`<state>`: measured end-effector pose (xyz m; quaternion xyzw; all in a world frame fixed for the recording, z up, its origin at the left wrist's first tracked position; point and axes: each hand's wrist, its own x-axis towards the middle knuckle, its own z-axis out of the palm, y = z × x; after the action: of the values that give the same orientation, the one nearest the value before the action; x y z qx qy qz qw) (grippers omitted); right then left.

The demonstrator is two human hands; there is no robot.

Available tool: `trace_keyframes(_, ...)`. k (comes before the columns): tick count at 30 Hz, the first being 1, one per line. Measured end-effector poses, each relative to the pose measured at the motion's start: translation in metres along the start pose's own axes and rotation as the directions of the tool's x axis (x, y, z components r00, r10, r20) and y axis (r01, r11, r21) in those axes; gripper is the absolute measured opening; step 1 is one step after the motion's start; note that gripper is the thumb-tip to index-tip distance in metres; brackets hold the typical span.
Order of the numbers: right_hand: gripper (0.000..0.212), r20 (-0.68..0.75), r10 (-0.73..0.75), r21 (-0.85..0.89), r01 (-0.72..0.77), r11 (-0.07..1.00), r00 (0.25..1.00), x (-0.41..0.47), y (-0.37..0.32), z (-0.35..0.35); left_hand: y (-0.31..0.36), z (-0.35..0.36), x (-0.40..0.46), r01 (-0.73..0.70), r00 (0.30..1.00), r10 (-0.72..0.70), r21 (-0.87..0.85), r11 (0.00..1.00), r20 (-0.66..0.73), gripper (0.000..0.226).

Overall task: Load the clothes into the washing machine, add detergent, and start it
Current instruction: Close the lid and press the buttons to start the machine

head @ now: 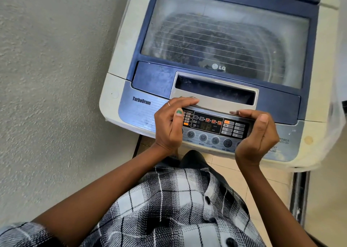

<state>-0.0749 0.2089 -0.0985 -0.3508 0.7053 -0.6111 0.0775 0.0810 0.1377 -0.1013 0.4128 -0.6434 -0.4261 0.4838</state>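
Grey plastic marks the spot that matters: the recessed lid handle of the white and blue top-loading washing machine runs crosswise in front of you, its long axis left to right, just beyond the control panel. Your left hand has its fingers curled over the handle's near lip at the left end; your right hand is hooked on the same lip toward the right, fingers bent over the edge, thumb raised. Neither hand holds anything loose; both grip the handle's front rim.

The smoky see-through lid lies flat and closed. Through it you can make out a dark mass in the drum, probably clothes, though the haze keeps that uncertain.

The panel shows orange lights, so the machine seems powered. The start button sits at the panel's right end, partly hidden under your right wrist, so that hand is the nearer one. If you lift instead, the lid should hinge away from you, so pull evenly at both ends.
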Motion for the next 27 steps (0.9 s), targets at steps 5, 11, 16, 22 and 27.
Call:
trace_keyframes(5,0.044,0.01,-0.015,-0.014,0.015,1.0,1.0,0.0004,-0.0018,-0.0005,-0.0012,0.0002,-0.0003,-0.013,1.0,0.013,0.004,1.0,0.001,0.049)
trace_keyframes(11,0.045,0.015,-0.025,-0.013,0.025,1.0,1.0,-0.0004,-0.0041,0.0005,-0.0026,0.0006,-0.0004,-0.021,1.0,0.021,0.001,1.0,0.002,0.049)
trace_keyframes(16,0.042,0.021,-0.02,0.005,0.02,1.0,1.0,0.0005,-0.0028,-0.0002,-0.0005,0.0006,0.0001,-0.017,1.0,0.017,-0.03,0.999,0.002,0.048)
trace_keyframes(22,0.039,0.077,-0.042,0.012,0.041,0.999,0.996,0.0032,-0.0052,-0.0029,-0.0007,0.0001,0.0014,-0.045,0.999,0.046,-0.038,0.998,0.008,0.047)
trace_keyframes(27,0.038,0.107,-0.06,-0.013,0.061,0.998,0.993,0.0029,-0.0029,-0.0026,0.0012,-0.0009,0.0008,-0.035,0.999,0.036,-0.052,0.998,0.017,0.045)
